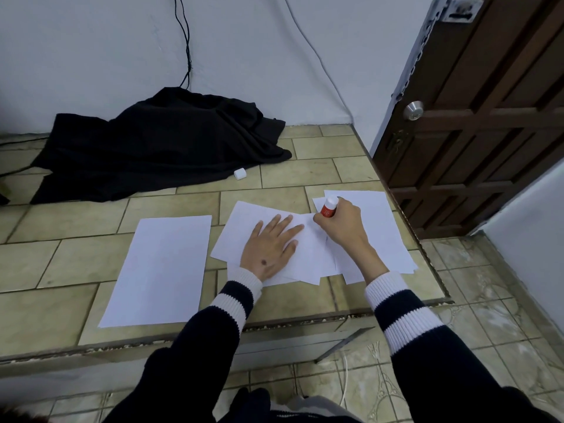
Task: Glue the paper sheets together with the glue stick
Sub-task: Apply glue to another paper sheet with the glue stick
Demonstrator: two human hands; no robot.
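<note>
A loose pile of white paper sheets (308, 254) lies on the tiled platform. My left hand (270, 245) presses flat on the top sheet, fingers straight and spread. My right hand (343, 224) grips a red and white glue stick (328, 207), tilted, with its lower end at the top sheet's far right edge. More sheets (381, 221) lie under and to the right of my right hand. One single sheet (161, 270) lies apart on the left. The glue stick's white cap (240, 173) sits farther back on the tiles.
A black cloth (158, 145) is heaped at the back left against the wall, with cables running up behind it. The platform's front edge (213, 334) drops to a lower floor. A brown wooden door (488, 117) stands at the right.
</note>
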